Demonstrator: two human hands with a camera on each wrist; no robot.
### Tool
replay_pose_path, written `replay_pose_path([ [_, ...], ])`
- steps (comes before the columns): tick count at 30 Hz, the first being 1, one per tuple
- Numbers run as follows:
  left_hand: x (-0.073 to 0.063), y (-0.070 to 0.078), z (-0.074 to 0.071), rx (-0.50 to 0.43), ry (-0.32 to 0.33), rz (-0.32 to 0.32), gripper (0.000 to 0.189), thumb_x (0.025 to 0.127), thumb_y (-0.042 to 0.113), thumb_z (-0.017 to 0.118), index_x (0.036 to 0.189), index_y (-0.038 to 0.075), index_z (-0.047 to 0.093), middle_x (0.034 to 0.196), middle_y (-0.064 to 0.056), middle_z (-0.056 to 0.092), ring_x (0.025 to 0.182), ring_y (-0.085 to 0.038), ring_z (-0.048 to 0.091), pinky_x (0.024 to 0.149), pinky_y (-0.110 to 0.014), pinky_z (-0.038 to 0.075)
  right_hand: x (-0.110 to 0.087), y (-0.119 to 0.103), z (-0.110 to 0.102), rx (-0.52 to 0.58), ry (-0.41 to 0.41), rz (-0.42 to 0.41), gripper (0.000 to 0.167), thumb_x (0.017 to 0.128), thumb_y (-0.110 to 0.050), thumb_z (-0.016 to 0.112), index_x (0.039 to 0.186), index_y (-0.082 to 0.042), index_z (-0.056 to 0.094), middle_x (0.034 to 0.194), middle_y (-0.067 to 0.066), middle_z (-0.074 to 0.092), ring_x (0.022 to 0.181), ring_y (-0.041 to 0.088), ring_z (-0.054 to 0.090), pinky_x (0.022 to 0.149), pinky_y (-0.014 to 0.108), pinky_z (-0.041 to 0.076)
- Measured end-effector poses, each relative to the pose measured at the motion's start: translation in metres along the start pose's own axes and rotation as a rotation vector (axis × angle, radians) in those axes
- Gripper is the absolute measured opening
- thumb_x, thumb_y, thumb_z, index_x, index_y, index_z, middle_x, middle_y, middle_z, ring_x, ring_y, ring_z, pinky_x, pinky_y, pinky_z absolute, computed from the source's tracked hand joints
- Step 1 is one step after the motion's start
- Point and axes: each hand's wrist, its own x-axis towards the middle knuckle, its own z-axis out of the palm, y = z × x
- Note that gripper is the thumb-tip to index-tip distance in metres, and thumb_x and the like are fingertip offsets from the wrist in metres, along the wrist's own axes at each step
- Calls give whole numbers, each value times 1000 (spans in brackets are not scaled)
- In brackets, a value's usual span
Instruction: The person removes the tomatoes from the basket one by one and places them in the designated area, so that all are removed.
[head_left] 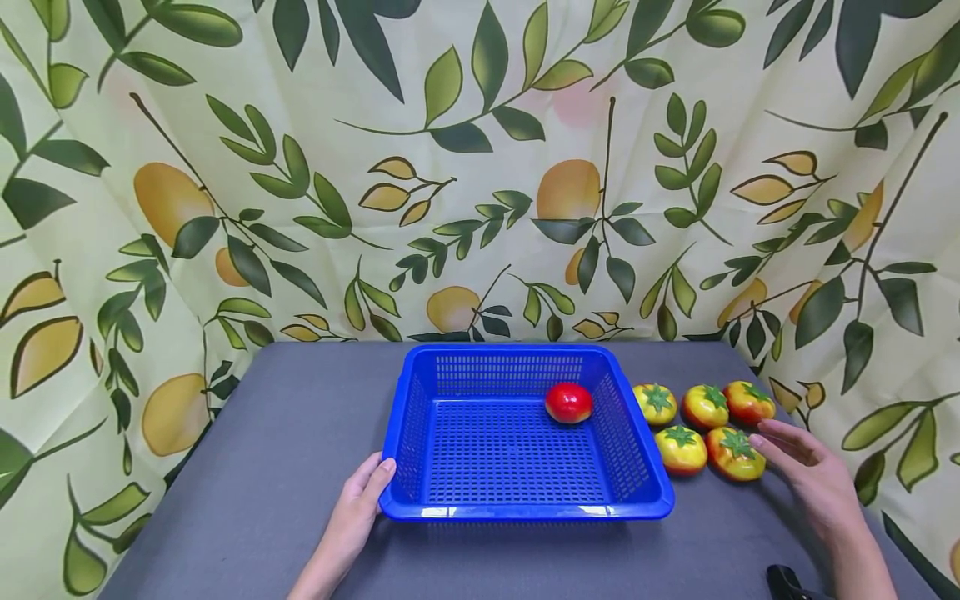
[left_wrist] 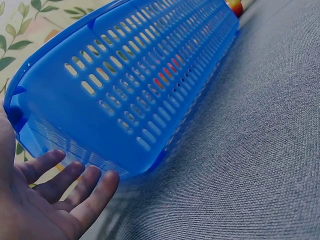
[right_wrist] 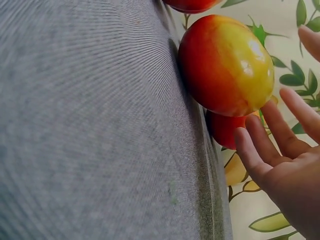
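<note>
A blue plastic basket [head_left: 517, 514] with slotted walls stands on the grey table. My left hand [head_left: 358, 497] holds its near left corner, thumb over the rim; in the left wrist view the other fingers [left_wrist: 102, 195] spread beneath the rim outside. One shiny red fruit [head_left: 569, 403] lies inside, toward the back right. Right of the basket sit several yellow-red toy persimmons with green leafy tops. My right hand [head_left: 813, 475] is beside the front right persimmon [head_left: 737, 455], fingers apart and loosely bent, thumb tip by its leafy top. In the right wrist view this persimmon [right_wrist: 225, 65] looms close to the fingertips.
Close to the basket's right wall are two persimmons, one behind [head_left: 655, 404] and one in front [head_left: 681, 451]. Two more, a middle one [head_left: 705, 407] and a redder one [head_left: 748, 403], sit behind. A black object [head_left: 783, 582] lies by my right forearm. Leaf-patterned cloth [head_left: 480, 208] encloses the table.
</note>
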Motion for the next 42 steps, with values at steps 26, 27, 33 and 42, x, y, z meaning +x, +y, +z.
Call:
replay_pose_path([
  [26,-1,0,-1,-1,-9,-2,37,105,19,46,128,-9,54,110,-25,65,92,-30,67,76,-33,55,-10,-24,8,193,284,-15,45,82,-22,82,124,-16,66,94,-26,62,88,-9,55,67,6,40],
  [27,-1,0,-1,-3,-8,-2,37,105,19,46,128,-9,53,110,-25,65,92,-30,67,77,-33,55,-10,-25,8,234,286,-26,45,82,-18,83,123,-16,66,95,-24,64,88,-8,57,68,5,41],
  [33,0,0,0,-8,-11,-1,38,105,21,47,129,-7,53,112,-24,65,95,-31,67,79,-33,55,-11,-33,12,414,325,-86,47,78,-3,83,122,-9,66,98,-11,68,88,-2,62,70,6,46],
  [42,-1,0,-1,-6,-5,-10,38,105,20,47,129,-9,52,112,-25,64,94,-31,67,78,-33,55,-15,-43,22,404,345,-95,49,79,-3,82,124,-4,64,98,-10,67,88,0,62,71,6,45],
])
